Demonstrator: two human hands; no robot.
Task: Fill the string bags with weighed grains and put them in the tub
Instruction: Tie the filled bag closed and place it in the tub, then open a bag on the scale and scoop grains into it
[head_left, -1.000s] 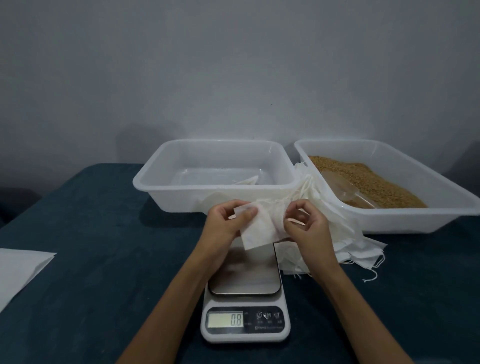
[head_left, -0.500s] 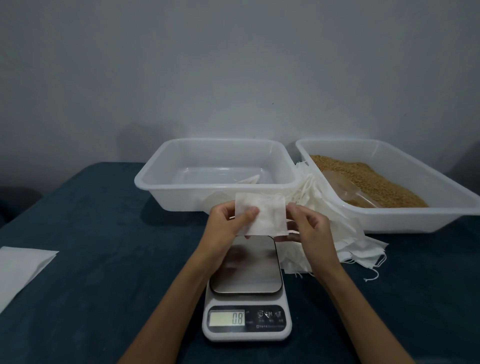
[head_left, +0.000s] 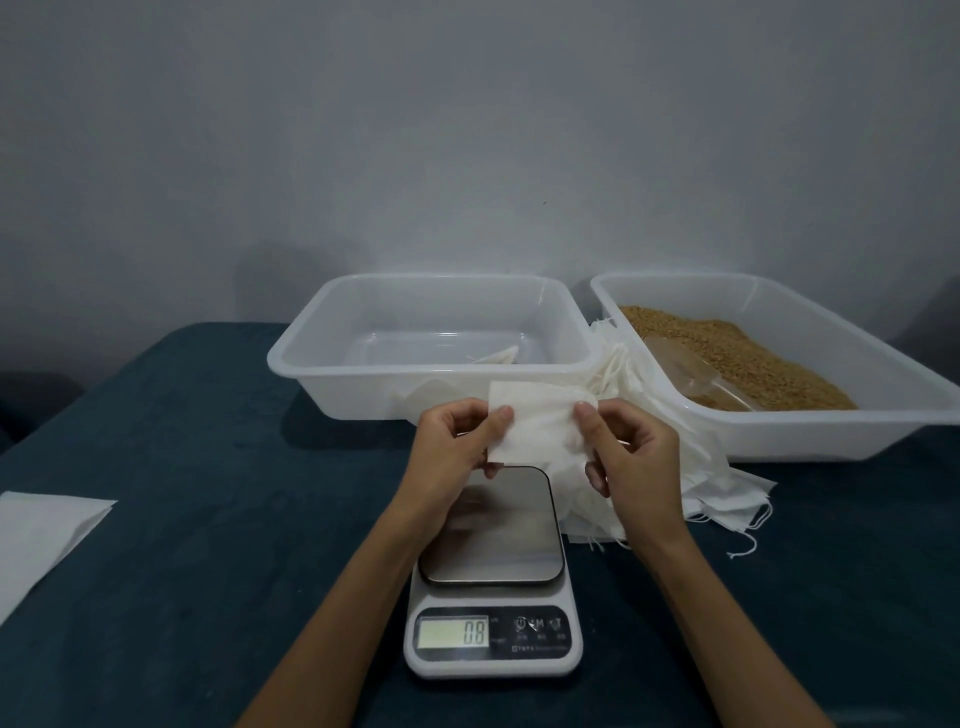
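Two white tubs sit side by side at the back of the dark blue surface (head_left: 171, 467). The left tub (head_left: 363, 395) has one small white bag (head_left: 496, 357) lying flat on its floor. The right tub (head_left: 779, 436) holds a heap of brown grains (head_left: 727, 348) with a clear scoop (head_left: 691, 379) half sunk in them. A pile of string bags (head_left: 727, 488) lies between the tubs and the scale (head_left: 493, 639).

The left hand (head_left: 457, 457) and the right hand (head_left: 634, 457) each pinch a side of one bag (head_left: 540, 431), fingers clamped on it, above the scale's metal plate. Half a second ago the bag was flat and smooth; now its right side is crumpled under the right thumb.

The scale's screen reads 0.8. The small brand name under the buttons is too tiny to read.
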